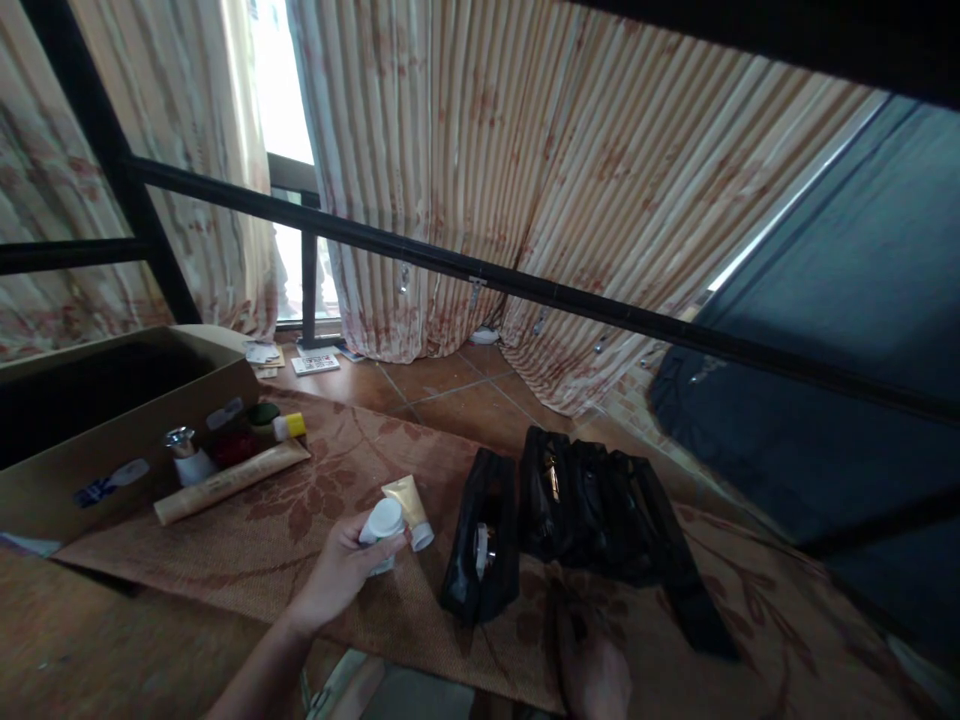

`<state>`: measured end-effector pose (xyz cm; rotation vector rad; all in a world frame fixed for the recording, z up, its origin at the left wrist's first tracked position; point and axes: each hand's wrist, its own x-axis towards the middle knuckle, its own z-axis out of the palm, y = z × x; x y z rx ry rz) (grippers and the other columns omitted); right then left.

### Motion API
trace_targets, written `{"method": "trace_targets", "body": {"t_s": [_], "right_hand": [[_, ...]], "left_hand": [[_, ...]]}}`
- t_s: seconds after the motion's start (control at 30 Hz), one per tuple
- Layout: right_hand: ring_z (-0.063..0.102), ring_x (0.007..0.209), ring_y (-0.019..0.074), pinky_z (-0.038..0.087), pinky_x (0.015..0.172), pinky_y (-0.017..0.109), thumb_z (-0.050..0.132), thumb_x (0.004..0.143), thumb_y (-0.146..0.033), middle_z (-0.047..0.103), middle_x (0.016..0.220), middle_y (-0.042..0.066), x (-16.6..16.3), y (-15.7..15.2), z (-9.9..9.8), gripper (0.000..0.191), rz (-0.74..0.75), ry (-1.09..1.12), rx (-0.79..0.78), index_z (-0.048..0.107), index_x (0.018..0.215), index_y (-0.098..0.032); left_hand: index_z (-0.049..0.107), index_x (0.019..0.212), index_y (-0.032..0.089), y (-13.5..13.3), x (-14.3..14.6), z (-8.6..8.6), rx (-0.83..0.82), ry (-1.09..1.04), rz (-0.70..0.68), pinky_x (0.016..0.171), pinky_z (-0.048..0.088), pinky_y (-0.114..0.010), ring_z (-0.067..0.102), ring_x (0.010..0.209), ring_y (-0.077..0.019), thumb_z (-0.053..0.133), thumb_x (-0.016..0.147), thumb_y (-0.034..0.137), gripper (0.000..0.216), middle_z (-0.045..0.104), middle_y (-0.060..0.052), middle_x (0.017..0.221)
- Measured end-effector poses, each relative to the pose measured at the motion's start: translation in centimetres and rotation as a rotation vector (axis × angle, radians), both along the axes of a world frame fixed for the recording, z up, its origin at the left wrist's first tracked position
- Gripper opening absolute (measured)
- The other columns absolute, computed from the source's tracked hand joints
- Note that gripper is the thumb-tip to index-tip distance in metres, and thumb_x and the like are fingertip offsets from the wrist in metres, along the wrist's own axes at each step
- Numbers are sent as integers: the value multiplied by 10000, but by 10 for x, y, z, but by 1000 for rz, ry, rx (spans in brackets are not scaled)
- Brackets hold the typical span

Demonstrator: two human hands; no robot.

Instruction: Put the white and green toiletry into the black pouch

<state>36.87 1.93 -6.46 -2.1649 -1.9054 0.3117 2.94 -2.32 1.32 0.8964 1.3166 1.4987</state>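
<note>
Asker: Progress on the toiletries, how does it look?

Watcher: Early, I'd judge. The left hand (341, 575) is clamped round a small white-capped bottle (381, 530), held just above the woven mat (300, 520). A gold tube (409, 510) lies right beyond its fingertips; I cannot tell whether the two touch.

Asker: And the containers?

Watcher: To the right of that hand a black toiletry bag (592, 510) lies unfolded. Its nearest pouch (484, 555) gapes open with something silvery inside, and the next compartment shows a gold glint. Both are too dark to name. So a little seems stowed, most not.

Asker: What is left out?

Watcher: Well off to the left of the hand, and beyond it, stands a cardboard box (112, 440); its inside is black, so I cannot say what it holds. Along its near wall, on the mat, sit a long beige tube (232, 480), a silver-capped white bottle (184, 458), a dark red jar (234, 448), a green-lidded jar (263, 413) and a yellow-capped bottle (289, 427).

Asker: The other hand?

Watcher: The right hand (596, 680) is low at the edge of view, in shadow near the bag; whether its fingers are curled or spread I cannot tell.
</note>
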Motion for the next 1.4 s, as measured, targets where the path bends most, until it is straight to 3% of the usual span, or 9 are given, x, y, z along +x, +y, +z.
{"method": "trace_targets", "body": {"t_s": [0.27, 0.4, 0.6, 0.77, 0.93, 1.13, 1.27, 1.4], "right_hand": [[669, 759, 227, 455, 647, 297, 334, 903, -433, 706, 913, 105, -1, 1, 0, 387, -1, 8, -17, 658, 925, -222], [671, 783, 243, 461, 641, 302, 347, 891, -436, 709, 870, 115, -1, 3, 0, 388, -29, 8, -37, 666, 925, -218], [674, 781, 233, 461, 600, 287, 362, 874, -444, 710, 954, 113, 4, 8, -6, 379, -22, 45, -36, 669, 936, -230], [674, 720, 226, 450, 570, 274, 389, 866, -422, 718, 829, 98, 7, 11, -10, 353, -26, 57, -81, 679, 941, -236], [678, 751, 224, 456, 592, 270, 404, 873, -431, 720, 885, 94, 7, 10, -7, 342, -28, 50, -79, 680, 939, -240], [685, 812, 227, 470, 637, 278, 419, 877, -399, 703, 1009, 82, 2, 8, -4, 308, -16, 11, -36, 679, 923, -239], [685, 764, 203, 466, 618, 272, 387, 896, -367, 686, 1062, 86, 1, 9, -7, 323, -39, -9, -2, 675, 942, -230], [684, 784, 201, 467, 634, 263, 404, 898, -348, 688, 1065, 98, 4, 12, -11, 322, -15, -2, -73, 673, 1006, -210]], "left_hand": [[718, 702, 178, -4, -9, -11, -76, -48, 17, 611, 448, -255, 551, 619, -154, 807, 569, 349, 234, 658, -18, 687], [740, 737, 184, -6, -4, -29, -95, 7, -26, 631, 444, -257, 554, 637, -160, 778, 615, 388, 241, 668, -24, 708], [738, 744, 199, -8, -4, -50, -112, 78, 29, 633, 440, -265, 552, 635, -173, 757, 627, 437, 265, 646, -10, 680], [736, 719, 207, -9, -3, -52, -114, 87, 14, 614, 441, -262, 535, 609, -168, 749, 634, 441, 249, 623, 0, 639], [716, 657, 190, -8, 0, -48, -116, 82, 47, 597, 438, -268, 519, 594, -170, 756, 609, 462, 280, 608, -8, 618], [708, 655, 177, -9, 2, -40, -118, 84, -20, 604, 432, -257, 514, 611, -163, 748, 620, 462, 289, 605, -9, 631], [710, 720, 168, -9, -3, -47, -124, 111, -42, 609, 428, -244, 520, 625, -159, 741, 623, 473, 321, 614, -8, 653], [693, 755, 152, -9, -6, -53, -121, 181, -84, 661, 447, -247, 554, 673, -172, 715, 656, 478, 342, 638, -21, 704]]}}
